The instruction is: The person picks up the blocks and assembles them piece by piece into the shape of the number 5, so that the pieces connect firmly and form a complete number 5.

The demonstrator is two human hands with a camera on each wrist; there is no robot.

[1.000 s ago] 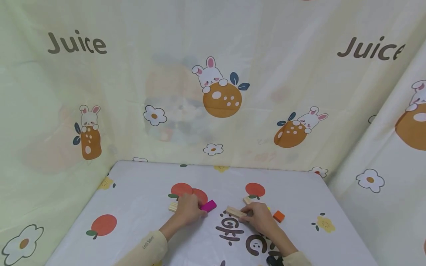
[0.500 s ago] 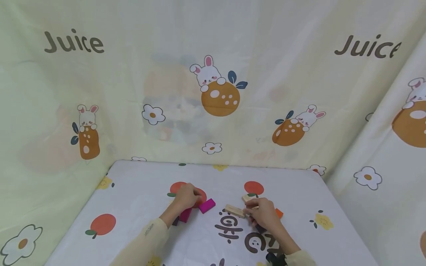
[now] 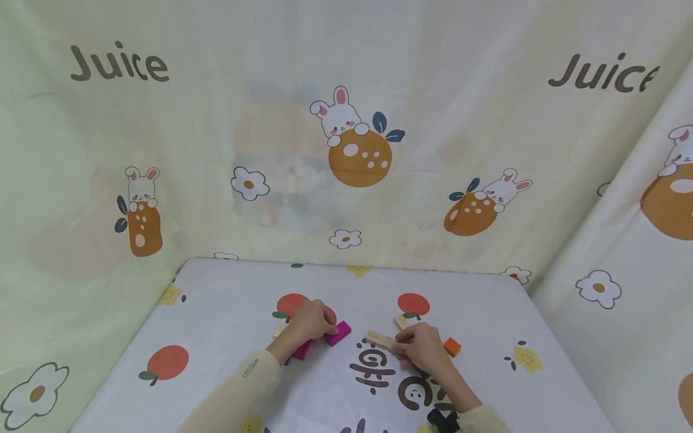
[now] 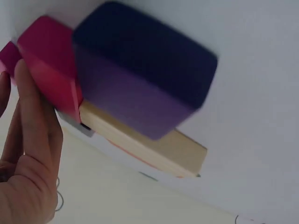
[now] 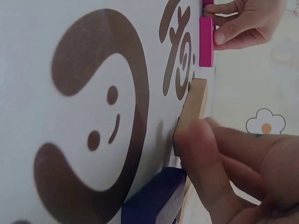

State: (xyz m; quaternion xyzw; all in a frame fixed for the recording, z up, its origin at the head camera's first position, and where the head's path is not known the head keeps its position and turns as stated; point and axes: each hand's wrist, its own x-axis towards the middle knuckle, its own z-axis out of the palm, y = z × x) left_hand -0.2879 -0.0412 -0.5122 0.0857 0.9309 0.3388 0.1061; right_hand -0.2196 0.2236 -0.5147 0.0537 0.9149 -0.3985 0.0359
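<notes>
In the head view my left hand (image 3: 311,320) pinches the left end of a magenta block (image 3: 340,334); the right wrist view shows its thumb against that block (image 5: 206,44). Under my left wrist lie a second magenta block (image 3: 301,350), a purple block (image 4: 140,70) and a plain wooden block (image 4: 154,147), side by side. My right hand (image 3: 425,349) pinches the near end of another plain wooden block (image 3: 380,340), which points toward the magenta one with a gap between them. Below that hand sits a dark blue block (image 5: 159,196), partly hidden in the head view.
An orange block (image 3: 452,347) lies right of my right hand, and a pale wooden block (image 3: 401,322) behind it. A dark object (image 3: 444,420) shows beside the right sleeve. The printed white cloth (image 3: 227,325) covers the table, with hanging curtains (image 3: 281,120) around its back and sides.
My left hand lifted off the magenta block half a second ago and has come back right, onto its end. My right hand has closed in on the wooden block's end again. The blocks barely moved.
</notes>
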